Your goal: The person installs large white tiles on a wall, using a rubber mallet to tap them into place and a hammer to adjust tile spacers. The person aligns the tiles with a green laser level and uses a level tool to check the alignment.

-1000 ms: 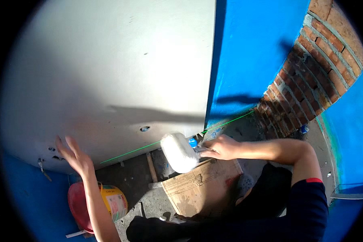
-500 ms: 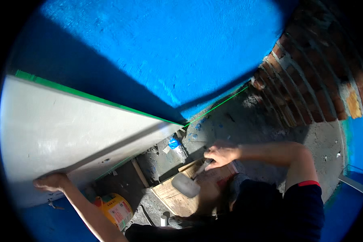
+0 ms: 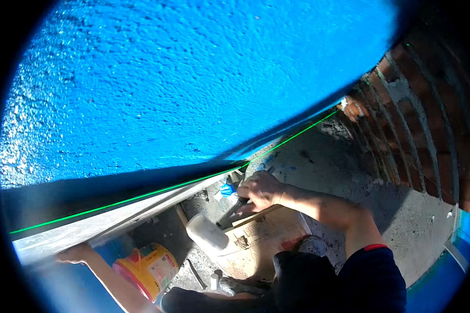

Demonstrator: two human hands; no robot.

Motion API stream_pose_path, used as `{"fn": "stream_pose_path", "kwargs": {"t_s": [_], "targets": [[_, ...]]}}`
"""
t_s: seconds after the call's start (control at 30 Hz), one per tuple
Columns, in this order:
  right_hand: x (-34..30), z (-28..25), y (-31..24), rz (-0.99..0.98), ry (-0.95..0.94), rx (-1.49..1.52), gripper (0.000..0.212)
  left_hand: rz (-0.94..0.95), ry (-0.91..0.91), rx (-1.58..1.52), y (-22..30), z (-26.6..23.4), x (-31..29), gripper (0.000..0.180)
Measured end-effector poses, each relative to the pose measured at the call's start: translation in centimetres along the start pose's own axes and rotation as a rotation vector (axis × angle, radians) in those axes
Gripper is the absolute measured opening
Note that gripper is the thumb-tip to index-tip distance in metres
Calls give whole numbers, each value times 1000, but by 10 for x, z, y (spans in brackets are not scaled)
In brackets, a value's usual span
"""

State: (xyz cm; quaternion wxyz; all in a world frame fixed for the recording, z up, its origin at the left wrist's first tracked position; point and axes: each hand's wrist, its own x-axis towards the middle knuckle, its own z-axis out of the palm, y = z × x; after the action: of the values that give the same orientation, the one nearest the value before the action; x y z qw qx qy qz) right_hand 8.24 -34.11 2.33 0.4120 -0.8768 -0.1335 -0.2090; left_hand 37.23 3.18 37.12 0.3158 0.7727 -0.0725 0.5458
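Observation:
My right hand [image 3: 261,189] is closed around the handle of a mallet, whose pale, blocky head [image 3: 207,231] points left toward the panel. The mallet is apart from the panel. At far left, my left hand [image 3: 74,254] rests against the near face of the long white panel [image 3: 141,207], its fingers stretched out; their tips are partly lost in shadow and blur. The panel stands along the blue wall [image 3: 183,94], seen almost edge-on. A bright green line [image 3: 292,136] runs along its upper edge and on along the foot of the wall.
A yellow and red bucket [image 3: 154,268] sits beside my left forearm. Flattened cardboard [image 3: 269,235] lies on the rough grey floor [image 3: 360,182]. A blue-capped item [image 3: 227,190] lies by the panel's end, and a small white cylinder [image 3: 214,280] stands near me. A brick wall [image 3: 407,125] rises at right.
My right hand has swung the mallet left, closer to the panel. The view has shifted over the wall, so the panel now shows as a thin strip. My left hand stays at the panel.

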Motion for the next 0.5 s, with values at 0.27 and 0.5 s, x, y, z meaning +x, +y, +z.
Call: {"fn": "stream_pose_path", "kwargs": {"t_s": [0.27, 0.5], "targets": [[38, -12, -18, 81, -24, 44, 54, -405, 15, -559, 33, 6, -25, 59], [40, -17, -62, 550, -10, 162, 39, 191, -80, 152, -42, -2, 13, 80]]}}
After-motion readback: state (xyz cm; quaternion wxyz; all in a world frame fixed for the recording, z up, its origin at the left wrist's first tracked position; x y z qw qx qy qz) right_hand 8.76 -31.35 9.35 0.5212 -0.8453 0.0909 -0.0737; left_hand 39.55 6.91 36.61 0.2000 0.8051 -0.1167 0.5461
